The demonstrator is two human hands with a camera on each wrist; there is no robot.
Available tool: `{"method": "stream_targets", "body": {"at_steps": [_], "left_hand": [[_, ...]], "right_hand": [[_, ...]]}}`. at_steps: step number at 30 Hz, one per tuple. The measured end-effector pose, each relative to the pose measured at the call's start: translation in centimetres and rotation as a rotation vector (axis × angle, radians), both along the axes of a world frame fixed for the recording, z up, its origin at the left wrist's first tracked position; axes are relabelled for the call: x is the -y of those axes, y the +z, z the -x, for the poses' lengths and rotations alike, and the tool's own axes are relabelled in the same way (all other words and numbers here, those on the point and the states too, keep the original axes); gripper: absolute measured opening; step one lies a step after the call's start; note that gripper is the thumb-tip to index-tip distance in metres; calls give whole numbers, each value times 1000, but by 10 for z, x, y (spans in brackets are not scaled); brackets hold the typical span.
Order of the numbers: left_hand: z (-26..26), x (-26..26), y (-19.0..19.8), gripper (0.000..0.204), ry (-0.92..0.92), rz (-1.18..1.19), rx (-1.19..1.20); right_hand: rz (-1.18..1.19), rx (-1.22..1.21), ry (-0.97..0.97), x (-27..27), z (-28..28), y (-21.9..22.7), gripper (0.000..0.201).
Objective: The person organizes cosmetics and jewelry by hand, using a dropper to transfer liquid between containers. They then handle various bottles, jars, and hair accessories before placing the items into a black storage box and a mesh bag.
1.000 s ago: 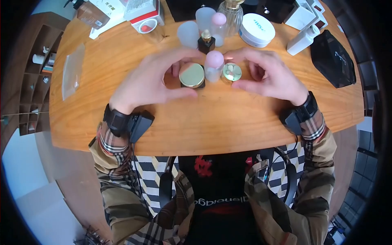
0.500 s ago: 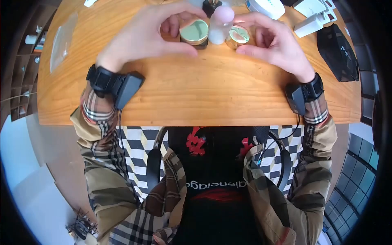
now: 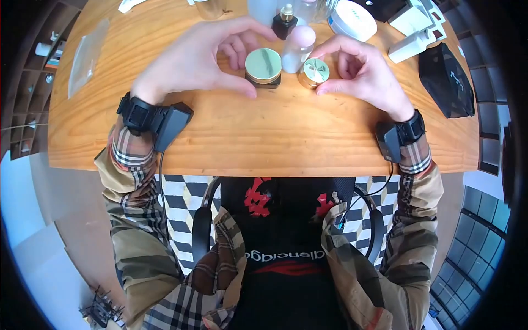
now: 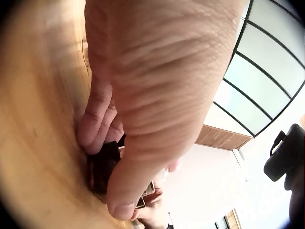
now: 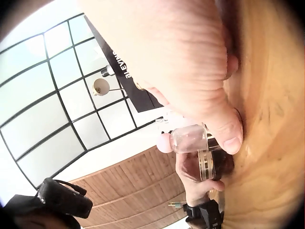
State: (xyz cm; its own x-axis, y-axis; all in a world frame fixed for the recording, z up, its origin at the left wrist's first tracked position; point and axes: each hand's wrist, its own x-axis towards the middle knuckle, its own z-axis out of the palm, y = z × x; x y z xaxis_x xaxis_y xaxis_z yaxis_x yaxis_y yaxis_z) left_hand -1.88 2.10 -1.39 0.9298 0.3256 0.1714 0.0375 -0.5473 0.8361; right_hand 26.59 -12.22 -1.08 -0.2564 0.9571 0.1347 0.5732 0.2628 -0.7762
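In the head view my left hand (image 3: 203,58) curves around a dark-based jar with a shiny gold lid (image 3: 263,64). Its thumb and fingers stand spread, with the thumb short of the lid. The left wrist view shows the dark jar (image 4: 102,167) partly behind the thumb. My right hand (image 3: 363,66) pinches a smaller gold-lidded jar (image 3: 315,71) between thumb and index finger. Between the two jars stands a frosted bottle with a round pink cap (image 3: 302,37). In the right wrist view the thumb hides most of the small jar beside the clear bottle (image 5: 188,139).
Behind the jars stand a dark dropper bottle (image 3: 284,22) and a round white tub (image 3: 352,21). White bottles and boxes (image 3: 410,47) and a black pouch (image 3: 446,81) lie to the right. At far left is a clear plastic bag (image 3: 88,60).
The head view has tilted and shifted. Both gold-lidded jars now sit nearer to me relative to the pink-capped bottle. My left thumb has drawn back leftward from the large jar.
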Motion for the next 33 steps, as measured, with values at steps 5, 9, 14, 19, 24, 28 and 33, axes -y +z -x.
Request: {"method": "stream_targets", "body": {"at_steps": [5, 9, 14, 19, 24, 28, 33], "left_hand": [[-2, -1, -1, 74, -6, -52, 7], [-3, 0, -7, 80, 6, 4, 56], [-6, 2, -1, 87, -4, 50, 45], [-9, 7, 2, 97, -7, 154, 4], [-10, 8, -3, 85, 9, 84, 43], [-13, 8, 1, 85, 25, 39, 44], [-13, 8, 0, 86, 27, 26, 26]], "right_hand": [[8, 24, -13, 0, 1, 0, 51], [-59, -20, -24, -3, 3, -9, 60], [-54, -1, -35, -4, 1, -9, 64], [-16, -8, -47, -4, 4, -5, 66], [-58, 7, -44, -4, 8, -8, 68], [-38, 23, -60, -5, 10, -2, 69], [-17, 29, -58, -7, 11, -3, 71]]}}
